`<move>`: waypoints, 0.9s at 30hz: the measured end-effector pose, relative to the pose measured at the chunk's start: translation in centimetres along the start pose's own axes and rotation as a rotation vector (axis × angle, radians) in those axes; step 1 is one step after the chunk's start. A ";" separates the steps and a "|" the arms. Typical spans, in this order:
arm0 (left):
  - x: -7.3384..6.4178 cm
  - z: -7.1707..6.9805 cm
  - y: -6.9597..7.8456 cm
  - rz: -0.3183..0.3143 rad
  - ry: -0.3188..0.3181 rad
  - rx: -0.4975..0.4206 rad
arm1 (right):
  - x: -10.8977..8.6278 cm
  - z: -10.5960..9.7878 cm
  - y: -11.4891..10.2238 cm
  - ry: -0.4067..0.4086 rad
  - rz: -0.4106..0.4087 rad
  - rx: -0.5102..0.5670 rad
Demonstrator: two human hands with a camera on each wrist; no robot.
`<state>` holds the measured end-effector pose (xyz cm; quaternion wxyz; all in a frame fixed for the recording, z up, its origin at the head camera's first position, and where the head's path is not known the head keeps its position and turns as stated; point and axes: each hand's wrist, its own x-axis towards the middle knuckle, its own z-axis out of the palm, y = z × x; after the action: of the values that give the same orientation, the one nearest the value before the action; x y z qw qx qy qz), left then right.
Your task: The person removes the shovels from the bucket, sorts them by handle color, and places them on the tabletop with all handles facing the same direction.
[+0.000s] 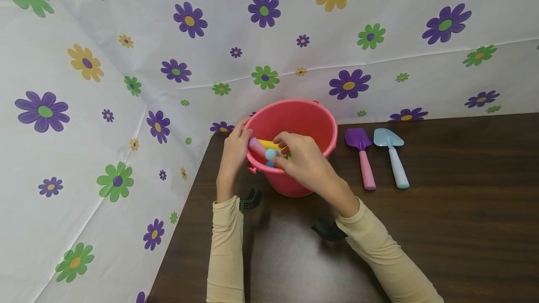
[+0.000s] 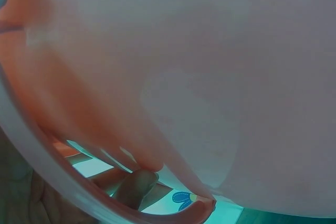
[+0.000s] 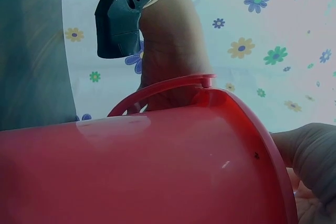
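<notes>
Beige fabric sleeves [image 1: 225, 251] are seen nearest the camera, with black plastic wrist mounts [image 1: 328, 230] worn at the cuffs. Beyond them, a bright pink plastic bucket [image 1: 290, 183] is stood upright on a dark brown wood-grain table [image 1: 463, 191]. Its left rim is gripped by the left hand [image 1: 235, 151], the thumb being laid over the edge. The right hand [image 1: 307, 155] is held over the opening with its fingers bent; whether anything is pinched there cannot be told. Inside the bucket, partly hidden, are gathered a lilac-pink rod-shaped piece [image 1: 258, 147], a yellow piece [image 1: 267, 144] and a pale blue rounded piece [image 1: 271, 154] near the right thumb. To the bucket's right, a purple-bladed toy shovel with a pink handle [image 1: 363, 153] and a light blue toy trowel [image 1: 392, 151] are laid side by side, apart. Behind, white sheeting printed with flowers [image 1: 404, 60] is hung.
</notes>
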<state>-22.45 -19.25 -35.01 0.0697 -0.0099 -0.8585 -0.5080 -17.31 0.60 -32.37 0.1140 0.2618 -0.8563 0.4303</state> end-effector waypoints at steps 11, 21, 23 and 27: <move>0.0 0.0 -0.1 0.015 0.000 0.013 | 0.4 0.9 -0.4 0.022 -0.052 -0.057; -0.2 0.0 -0.2 0.006 0.002 0.001 | 1.0 0.9 -0.7 -0.073 0.064 -0.123; -0.3 0.0 -0.1 0.006 0.005 0.002 | 1.2 0.9 -0.7 -0.104 0.100 -0.121; -0.1 0.0 0.0 0.004 0.013 0.008 | 1.6 0.9 -0.5 -0.156 0.169 -0.118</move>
<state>-22.30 -19.20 -35.04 0.0766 -0.0079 -0.8600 -0.5044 -18.35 -0.86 -31.92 0.0259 0.2144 -0.9053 0.3657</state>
